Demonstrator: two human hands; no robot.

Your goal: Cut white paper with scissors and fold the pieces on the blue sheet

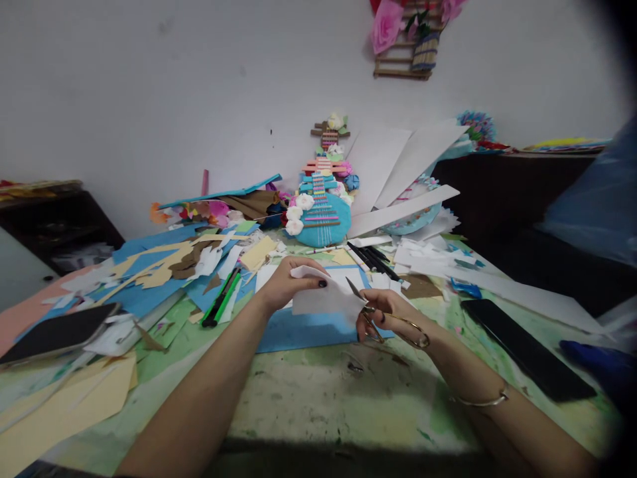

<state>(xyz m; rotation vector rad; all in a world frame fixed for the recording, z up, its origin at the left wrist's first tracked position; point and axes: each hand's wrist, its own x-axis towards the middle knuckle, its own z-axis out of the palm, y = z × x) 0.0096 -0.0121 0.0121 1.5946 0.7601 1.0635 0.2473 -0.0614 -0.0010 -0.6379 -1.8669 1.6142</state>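
My left hand pinches a sheet of white paper between thumb and fingers, holding it up at the middle of the table. My right hand holds a pair of gold-handled scissors, whose dark blades point up and left at the paper's right edge. How far the blades are parted is hard to make out. Beneath the hands lies a blue sheet with white paper on it.
A green cutter lies left of the hands, with paper scraps around it. Black pens lie behind the right hand. A blue paper instrument leans at the wall. One phone is left; a long black object is right.
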